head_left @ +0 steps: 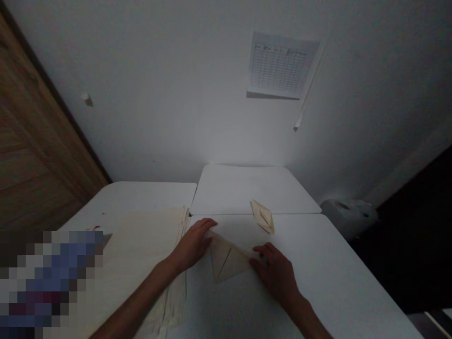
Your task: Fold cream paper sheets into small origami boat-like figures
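Observation:
A cream, thin sheet folded into a pointed shape (226,259), paper or cloth, lies on the white table (335,282) between my hands. A slit-like fold line runs slantwise across it. At its upper left corner my left hand (194,245) has thumb and fingers closed on the edge. My right hand (277,270) pinches the opposite corner, its fingers curled. Just beyond, a second folded cream piece (262,217) rests across the seam of two tabletops, touched by neither hand.
A stack of large cream sheets (141,249) lies left of my hands, under my left forearm. A pixelated patch (45,292) covers the lower left. A printed table sheet (283,66) hangs on the wall. Right of the table stands a pale plastic container (348,214).

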Motion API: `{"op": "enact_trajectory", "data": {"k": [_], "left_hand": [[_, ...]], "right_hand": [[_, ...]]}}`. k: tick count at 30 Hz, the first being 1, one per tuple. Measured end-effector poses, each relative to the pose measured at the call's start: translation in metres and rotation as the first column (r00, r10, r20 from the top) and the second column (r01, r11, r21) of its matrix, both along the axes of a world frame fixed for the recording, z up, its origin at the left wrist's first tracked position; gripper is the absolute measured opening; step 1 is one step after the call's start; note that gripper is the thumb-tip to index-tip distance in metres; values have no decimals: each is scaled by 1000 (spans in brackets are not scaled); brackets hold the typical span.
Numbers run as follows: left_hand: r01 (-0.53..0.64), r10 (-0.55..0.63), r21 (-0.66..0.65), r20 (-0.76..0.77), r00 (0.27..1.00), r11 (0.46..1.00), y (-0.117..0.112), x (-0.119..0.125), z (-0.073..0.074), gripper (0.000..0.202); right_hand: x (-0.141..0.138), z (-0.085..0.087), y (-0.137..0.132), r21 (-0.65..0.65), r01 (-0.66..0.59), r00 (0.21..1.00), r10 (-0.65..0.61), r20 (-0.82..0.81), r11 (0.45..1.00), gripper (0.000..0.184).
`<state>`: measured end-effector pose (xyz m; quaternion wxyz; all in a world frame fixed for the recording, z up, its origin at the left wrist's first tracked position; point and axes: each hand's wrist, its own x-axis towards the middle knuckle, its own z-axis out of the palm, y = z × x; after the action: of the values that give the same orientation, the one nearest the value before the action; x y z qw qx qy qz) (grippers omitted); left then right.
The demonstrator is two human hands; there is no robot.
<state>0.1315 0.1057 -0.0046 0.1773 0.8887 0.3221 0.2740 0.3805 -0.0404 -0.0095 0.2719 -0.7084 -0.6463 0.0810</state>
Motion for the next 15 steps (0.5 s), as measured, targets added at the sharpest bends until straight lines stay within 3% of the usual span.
{"op": "enact_trajectory", "data": {"k": [7, 15], "left_hand": [[125, -128, -51, -58, 990, 991, -2, 2, -1, 20], [187, -188, -24, -104, 977, 982, -21, -5, 3, 28]], "right_hand": [[8, 2, 11, -41, -110, 994, 110, -2, 993, 16], [17, -9, 16, 54, -301, 953, 298, 63, 952, 32]]}}
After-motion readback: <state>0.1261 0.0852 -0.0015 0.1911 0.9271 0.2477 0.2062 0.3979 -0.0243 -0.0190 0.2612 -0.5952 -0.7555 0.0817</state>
